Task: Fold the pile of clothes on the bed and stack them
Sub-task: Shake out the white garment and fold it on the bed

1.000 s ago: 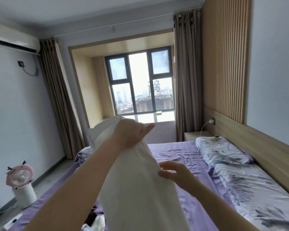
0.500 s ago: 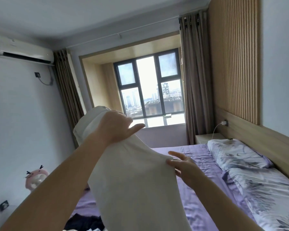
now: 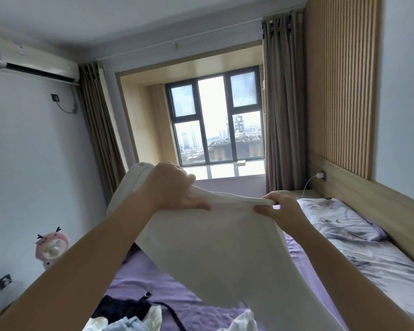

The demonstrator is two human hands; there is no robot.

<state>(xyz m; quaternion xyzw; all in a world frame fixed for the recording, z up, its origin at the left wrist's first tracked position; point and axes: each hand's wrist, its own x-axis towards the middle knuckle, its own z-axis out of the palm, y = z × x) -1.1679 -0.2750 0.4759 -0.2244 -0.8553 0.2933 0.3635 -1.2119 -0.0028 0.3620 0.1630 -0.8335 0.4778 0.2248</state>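
I hold a white garment point(image 3: 215, 254) up in the air over the purple bed point(image 3: 177, 290). My left hand point(image 3: 175, 187) grips its upper edge near a seamed end that sticks out to the left. My right hand point(image 3: 281, 209) pinches the same edge further right, so the cloth is stretched between both hands and hangs down toward me. A pile of clothes point(image 3: 129, 316), black, pale blue and white, lies on the bed at the bottom of the view, partly hidden by my left arm.
Patterned pillows point(image 3: 337, 218) and a quilt point(image 3: 380, 266) lie along the wooden headboard point(image 3: 373, 199) on the right. A pink toy-like fan point(image 3: 52, 247) stands by the left wall. A window point(image 3: 215, 120) with brown curtains is straight ahead.
My right hand has closed on the garment's top edge and pulled it taut to the right. My left hand has lowered a little. The view tilted down, showing the clothes pile.
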